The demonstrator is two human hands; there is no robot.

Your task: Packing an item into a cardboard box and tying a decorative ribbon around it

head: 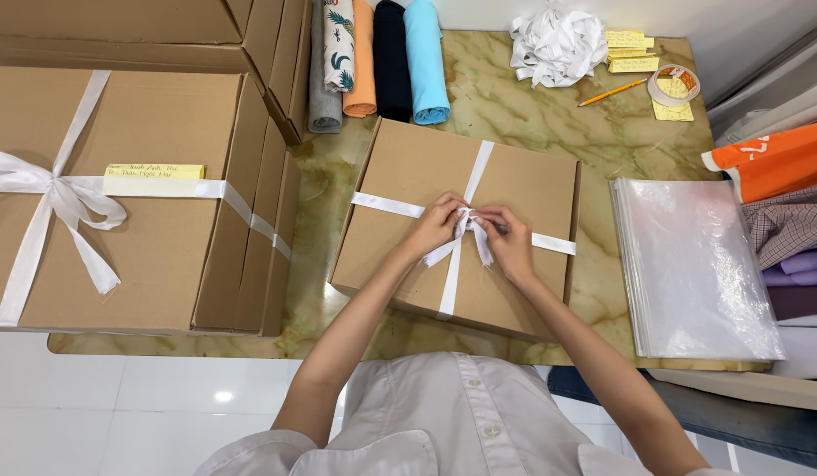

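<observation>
Where ribbon (466, 231) crosses: hands (473, 231).

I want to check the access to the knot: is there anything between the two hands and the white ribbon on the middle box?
Nothing visible is in the way. The left hand and the right hand both already touch the white ribbon where it crosses on top of the cardboard box, with the fingers pinching the strands at the knot.

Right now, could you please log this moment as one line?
left hand: pinching ribbon | right hand: pinching ribbon | knot: mid-tie on box | table: tape roll, pencil
</observation>
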